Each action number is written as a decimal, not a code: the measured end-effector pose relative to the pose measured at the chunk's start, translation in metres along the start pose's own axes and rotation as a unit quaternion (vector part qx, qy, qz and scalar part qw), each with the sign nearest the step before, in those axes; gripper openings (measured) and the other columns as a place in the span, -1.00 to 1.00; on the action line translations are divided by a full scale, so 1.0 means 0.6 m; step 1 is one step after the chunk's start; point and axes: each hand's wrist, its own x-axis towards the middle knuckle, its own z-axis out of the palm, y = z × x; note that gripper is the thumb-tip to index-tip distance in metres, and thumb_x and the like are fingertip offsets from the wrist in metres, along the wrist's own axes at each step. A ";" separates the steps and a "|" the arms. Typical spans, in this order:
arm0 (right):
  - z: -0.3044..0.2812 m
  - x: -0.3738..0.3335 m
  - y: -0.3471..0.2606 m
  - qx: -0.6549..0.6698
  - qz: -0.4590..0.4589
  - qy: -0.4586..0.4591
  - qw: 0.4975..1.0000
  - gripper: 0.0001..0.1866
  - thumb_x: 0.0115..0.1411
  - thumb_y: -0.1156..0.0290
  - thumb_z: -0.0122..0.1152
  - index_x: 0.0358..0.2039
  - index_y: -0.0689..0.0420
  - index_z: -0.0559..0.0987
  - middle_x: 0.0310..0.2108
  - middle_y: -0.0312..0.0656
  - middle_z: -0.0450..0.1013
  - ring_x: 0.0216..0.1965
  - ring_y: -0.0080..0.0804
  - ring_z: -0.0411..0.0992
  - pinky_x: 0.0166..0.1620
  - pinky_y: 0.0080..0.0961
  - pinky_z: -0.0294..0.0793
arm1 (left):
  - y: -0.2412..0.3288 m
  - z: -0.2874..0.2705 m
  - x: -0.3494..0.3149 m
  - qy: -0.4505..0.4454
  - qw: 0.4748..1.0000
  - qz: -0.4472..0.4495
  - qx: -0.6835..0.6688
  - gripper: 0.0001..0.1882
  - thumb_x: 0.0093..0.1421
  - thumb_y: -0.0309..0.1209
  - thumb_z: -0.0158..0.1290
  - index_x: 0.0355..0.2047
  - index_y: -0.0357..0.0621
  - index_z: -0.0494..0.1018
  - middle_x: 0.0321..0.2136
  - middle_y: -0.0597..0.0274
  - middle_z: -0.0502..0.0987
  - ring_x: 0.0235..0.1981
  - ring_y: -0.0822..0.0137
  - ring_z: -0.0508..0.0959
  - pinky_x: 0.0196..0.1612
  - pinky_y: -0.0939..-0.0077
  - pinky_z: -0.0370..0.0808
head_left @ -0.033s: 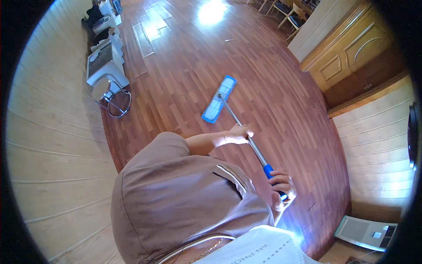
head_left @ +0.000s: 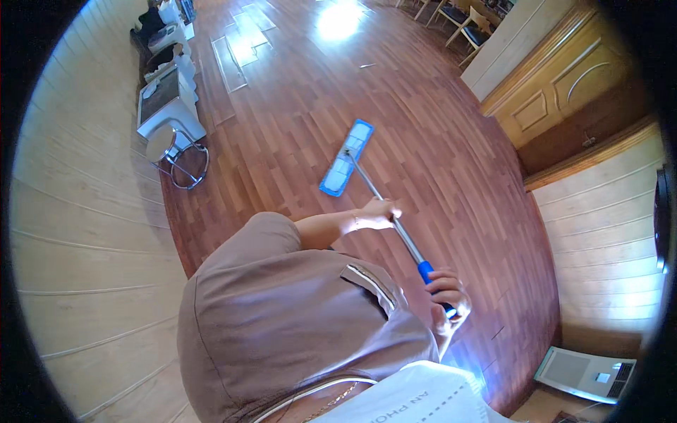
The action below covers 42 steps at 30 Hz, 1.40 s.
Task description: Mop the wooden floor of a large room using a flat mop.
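A flat mop (head_left: 347, 156) with a white and blue rectangular head lies on the wood floor ahead of me, its metal pole slanting back toward my right side. My left hand (head_left: 379, 213) is closed round the middle of the silver pole, the arm reaching across in front of me. Farther down, my right hand (head_left: 450, 299) wraps round the blue grip (head_left: 426, 271) near the pole's top end. The fingers partly hide that end of the grip.
Along the left wall stand a round stool (head_left: 163, 143) with chrome legs and a white cabinet (head_left: 169, 111). Thin panels (head_left: 230, 65) lie on the floor beyond. A wooden door (head_left: 564, 92) and chairs (head_left: 479, 32) are at the right; a white appliance (head_left: 582, 374) stands at the lower right.
The mop head has shifted slightly to the left, and both my hands have moved a little left with the pole. Their hold on it is the same.
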 end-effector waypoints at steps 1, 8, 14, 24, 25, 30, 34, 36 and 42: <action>0.008 0.017 0.012 -0.001 0.003 -0.020 1.000 -0.77 -0.03 0.25 0.26 -0.52 0.13 0.49 -0.48 -0.12 0.51 -0.28 -0.13 0.48 -0.09 -0.10 0.37 | -0.013 -0.016 -0.005 0.022 1.000 -0.009 0.011 -0.83 -0.09 -0.33 0.18 -0.51 0.04 0.39 -0.43 0.33 0.47 -0.19 0.18 0.48 -0.22 0.05 0.30; 0.054 0.091 0.094 0.048 0.031 -0.132 0.990 -0.79 -0.09 0.26 0.25 -0.53 0.12 0.52 -0.46 -0.15 0.52 -0.25 -0.14 0.50 -0.04 -0.13 0.34 | -0.105 -0.089 -0.060 0.085 0.990 -0.100 0.052 -0.82 -0.08 -0.27 0.18 -0.55 0.01 0.42 -0.42 0.30 0.50 -0.19 0.16 0.49 -0.23 0.08 0.32; 0.097 0.148 0.151 0.093 0.046 -0.220 0.970 -0.78 -0.11 0.27 0.25 -0.51 0.14 0.52 -0.39 -0.13 0.52 -0.15 -0.06 0.48 -0.02 -0.15 0.31 | -0.166 -0.156 -0.125 0.134 0.980 -0.143 0.029 -0.85 -0.05 -0.32 0.14 -0.58 0.01 0.38 -0.48 0.27 0.49 -0.20 0.13 0.50 -0.28 0.06 0.33; 0.198 0.207 0.182 0.165 0.134 -0.326 0.921 -0.85 -0.09 0.41 0.19 -0.49 0.20 0.52 -0.32 -0.09 0.53 -0.08 -0.08 0.46 0.20 -0.09 0.17 | -0.238 -0.211 -0.264 0.212 0.952 -0.214 0.047 -0.98 -0.03 -0.46 -0.05 -0.54 -0.08 0.38 -0.47 0.09 0.46 -0.28 -0.02 0.46 -0.28 0.11 0.40; 0.205 0.203 0.177 0.163 0.164 -0.318 0.919 -0.88 -0.06 0.45 0.18 -0.48 0.20 0.52 -0.30 -0.10 0.54 -0.08 -0.15 0.46 0.24 -0.10 0.11 | -0.239 -0.212 -0.274 0.204 0.950 -0.228 0.058 -0.97 -0.03 -0.46 -0.05 -0.54 -0.08 0.38 -0.46 0.07 0.46 -0.28 -0.04 0.46 -0.26 0.09 0.39; 0.225 0.189 0.180 0.144 0.208 -0.276 0.927 -0.90 -0.03 0.45 0.18 -0.48 0.19 0.54 -0.21 -0.09 0.54 -0.01 -0.20 0.42 0.25 -0.10 0.08 | -0.293 -0.209 -0.308 0.183 0.956 -0.220 0.060 -0.97 -0.06 -0.50 -0.04 -0.54 -0.11 0.38 -0.47 0.01 0.44 -0.27 -0.09 0.43 -0.22 0.07 0.37; 0.211 0.196 0.174 0.143 0.262 -0.269 0.916 -0.88 -0.01 0.43 0.16 -0.47 0.21 0.53 -0.17 -0.06 0.53 0.05 -0.17 0.35 0.26 -0.07 0.03 | -0.286 -0.203 -0.288 0.202 0.955 -0.209 0.062 -0.97 -0.09 -0.52 -0.01 -0.57 -0.11 0.38 -0.49 0.01 0.44 -0.29 -0.08 0.42 -0.25 0.10 0.36; 0.199 0.186 0.163 0.143 0.257 -0.218 0.931 -0.87 -0.04 0.44 0.15 -0.49 0.22 0.54 -0.22 -0.06 0.54 0.00 -0.22 0.39 0.26 -0.06 0.05 | -0.265 -0.204 -0.272 0.189 0.959 -0.209 0.031 -0.95 -0.13 -0.51 0.02 -0.62 -0.11 0.37 -0.53 0.03 0.43 -0.35 -0.06 0.42 -0.29 0.14 0.35; 0.112 0.173 0.068 0.029 0.255 -0.124 0.959 -0.78 -0.14 0.36 0.14 -0.52 0.25 0.58 -0.30 0.00 0.57 -0.08 -0.04 0.46 0.18 -0.04 0.20 | -0.157 -0.181 -0.180 0.141 0.986 -0.093 0.012 -0.88 -0.19 -0.50 0.07 -0.69 -0.11 0.31 -0.61 0.07 0.41 -0.45 -0.04 0.42 -0.29 0.22 0.33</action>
